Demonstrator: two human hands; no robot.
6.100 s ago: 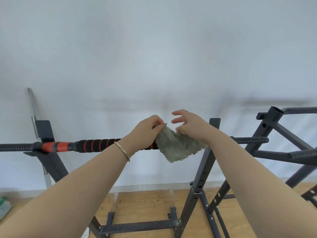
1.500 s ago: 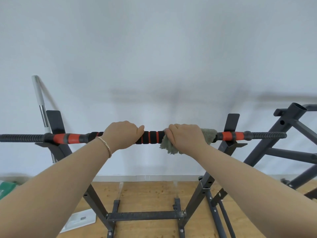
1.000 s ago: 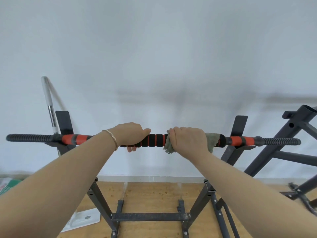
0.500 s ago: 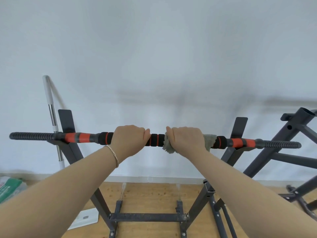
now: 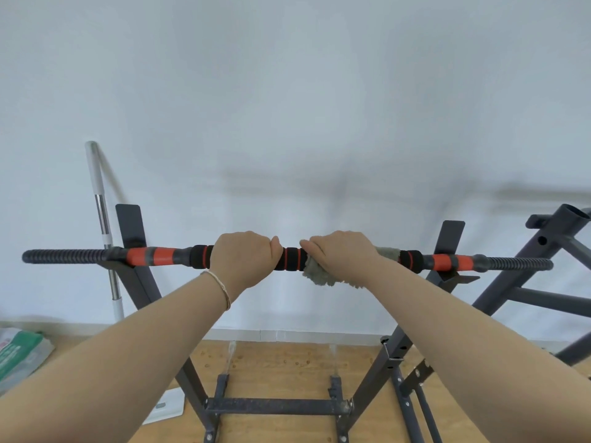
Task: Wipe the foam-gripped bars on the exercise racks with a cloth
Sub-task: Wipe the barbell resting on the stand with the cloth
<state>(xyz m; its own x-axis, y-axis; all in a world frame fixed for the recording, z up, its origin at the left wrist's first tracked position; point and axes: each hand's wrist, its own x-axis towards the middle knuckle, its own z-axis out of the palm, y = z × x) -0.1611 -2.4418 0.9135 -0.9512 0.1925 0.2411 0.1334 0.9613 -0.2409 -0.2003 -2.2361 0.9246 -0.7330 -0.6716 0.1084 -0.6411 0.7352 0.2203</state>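
Observation:
A long bar [image 5: 291, 259] with black-and-orange foam grips lies across the two uprights of a dark metal rack [image 5: 134, 273]. My left hand [image 5: 243, 259] grips the bare foam left of centre. My right hand [image 5: 340, 255] grips a grey-green fluffy cloth [image 5: 318, 276] wrapped round the bar just right of centre. Cloth edges stick out below and to the right of that hand. A short stretch of black-and-orange foam shows between my two hands.
A second dark rack [image 5: 543, 260] stands at the right. A silver-and-white pole [image 5: 102, 225] leans on the white wall behind the left upright. A green-and-white bag [image 5: 19, 353] and a flat white object [image 5: 166, 409] lie on the wooden floor.
Both hands have come closer together on the bar; my right hand has slid the cloth slightly left. Earlier both hands held the loose cloth in front of the bar.

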